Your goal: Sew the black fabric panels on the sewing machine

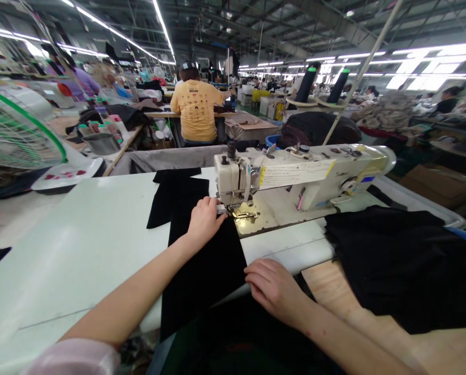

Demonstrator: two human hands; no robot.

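A black fabric panel (201, 265) runs from the sewing machine (303, 177) down over the table's front edge. On its upper part, just left of the presser foot, rests my left hand (206, 221), fingers bent and closed at the cloth. Between its thumb and forefinger a small grey metal part shows, which I cannot identify. My right hand (274, 289) pinches the panel's right edge near the front of the table, fingers curled together. Under the needle the machine's light falls on the needle plate (246, 215). More black cloth (180, 190) lies behind the panel.
A heap of black fabric (405, 260) lies to the right on a wooden surface (330, 286). At left stands a fan (20, 127) with a green rim. Two thread cones (306, 86) rise behind the machine. A person in a yellow shirt (197, 109) sits ahead.
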